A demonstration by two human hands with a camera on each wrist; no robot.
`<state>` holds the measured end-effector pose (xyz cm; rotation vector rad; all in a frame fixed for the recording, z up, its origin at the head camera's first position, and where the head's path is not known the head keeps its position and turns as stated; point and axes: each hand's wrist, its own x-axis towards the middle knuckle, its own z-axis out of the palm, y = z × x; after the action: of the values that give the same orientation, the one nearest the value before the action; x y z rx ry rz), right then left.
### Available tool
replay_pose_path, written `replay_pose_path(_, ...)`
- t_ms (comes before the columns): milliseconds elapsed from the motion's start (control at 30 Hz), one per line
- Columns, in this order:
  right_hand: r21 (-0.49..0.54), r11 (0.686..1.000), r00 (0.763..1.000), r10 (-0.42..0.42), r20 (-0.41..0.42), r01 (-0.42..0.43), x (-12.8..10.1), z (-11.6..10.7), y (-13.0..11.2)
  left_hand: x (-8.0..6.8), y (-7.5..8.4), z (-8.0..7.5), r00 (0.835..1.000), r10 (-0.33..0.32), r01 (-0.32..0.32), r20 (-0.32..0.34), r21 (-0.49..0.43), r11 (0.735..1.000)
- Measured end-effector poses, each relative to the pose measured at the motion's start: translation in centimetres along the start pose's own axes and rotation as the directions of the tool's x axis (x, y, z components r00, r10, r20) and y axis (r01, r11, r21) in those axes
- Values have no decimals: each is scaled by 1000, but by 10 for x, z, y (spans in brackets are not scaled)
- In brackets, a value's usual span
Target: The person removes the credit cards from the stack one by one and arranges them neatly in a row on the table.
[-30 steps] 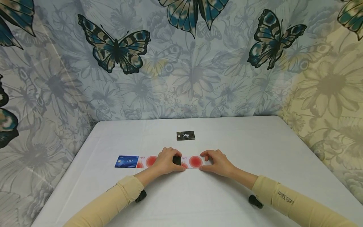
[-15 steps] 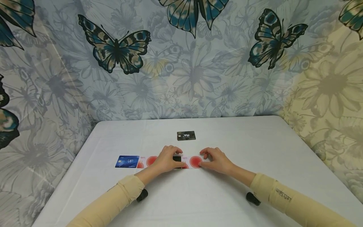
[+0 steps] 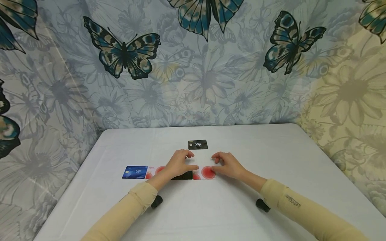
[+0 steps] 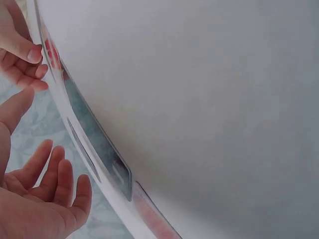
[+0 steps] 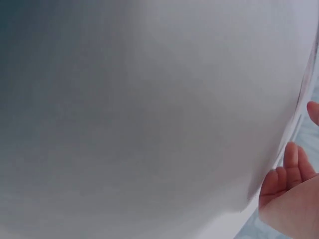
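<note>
A row of cards lies on the white table: a blue VIP card (image 3: 134, 172), a pink-and-red card (image 3: 154, 171), a black card (image 3: 185, 175) and a second pink-and-red card (image 3: 207, 173). My left hand (image 3: 178, 163) hovers over the black card and hides part of it, thumb and fingers spread and holding nothing. Over the right end of the second pink-and-red card is my right hand (image 3: 231, 166), its thumb overlapping the card's edge and its fingers loosely bent. The left wrist view shows the black card (image 4: 97, 132) edge-on beside the left hand (image 4: 47, 194).
Behind the row, a black Vip card (image 3: 198, 144) lies alone on the white table (image 3: 259, 147). Butterfly-patterned fabric (image 3: 208, 83) hangs behind the table's far edge. Dark wrist devices (image 3: 263, 205) sit under both sleeves.
Both hands have risen off the row and moved slightly toward the far side, baring more of the black card and the second pink-and-red card. The cards stay in place.
</note>
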<state>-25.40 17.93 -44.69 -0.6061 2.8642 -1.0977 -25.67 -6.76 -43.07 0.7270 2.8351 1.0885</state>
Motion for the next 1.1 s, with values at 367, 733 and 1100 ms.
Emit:
replay_pose_path(367,16,999,999,51,-11,-51,20,0,-2,17,-4,-3,998,-58,57,-39,-35,998)
replay_pose_path(733,30,996,995,87,-43,-85,48,-3,5,35,-10,-5,985,-155,153,-72,-35,988)
replay_pose_path(1100,20,988,987,151,-44,-151,63,-2,6,46,-14,-4,966,-240,239,-101,-16,971)
